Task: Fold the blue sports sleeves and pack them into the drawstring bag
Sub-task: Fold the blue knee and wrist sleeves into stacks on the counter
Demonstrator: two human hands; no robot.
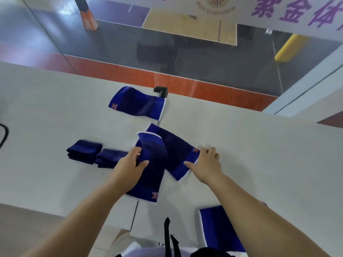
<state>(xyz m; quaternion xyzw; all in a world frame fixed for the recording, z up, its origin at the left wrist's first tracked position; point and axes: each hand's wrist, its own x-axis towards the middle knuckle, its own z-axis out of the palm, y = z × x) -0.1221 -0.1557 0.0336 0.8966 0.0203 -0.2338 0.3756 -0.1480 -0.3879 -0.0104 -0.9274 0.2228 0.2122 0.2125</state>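
- Blue fabric is spread across the white table (55, 112): two unfolded sports sleeves are crossed at the centre, and both hands are on them.
- The near sleeve (150, 175) is laid with its long axis running from the far cuff down towards the person, logo end nearest; its far cuff is lifted and curled over, pinched between thumb and fingers of the left hand (130, 164).
- The crossing sleeve (178, 151) is angled from far-left to near-right, partly beneath the lifted cuff; its white-trimmed near end is pressed down by the right hand (207, 162), thumb flat on the cloth, fingers bent at the edge, nothing seemingly gripped.
- The fold turns on one relation: the raised cuff is held at the far end, the logo end lies straight back along the sleeve's axis towards the body, so the left hand is judged the nearer and better placed to carry it over.
- Two folded sleeves (84, 151) are seen side by side just left of the left hand.
- A further flat sleeve (137, 103) is lying well beyond, beside a black corner fitting (161, 90); another (220, 227) lies at the near right edge.
- No drawstring bag can be identified with certainty; black straps (168, 230) are seen at the bottom edge.
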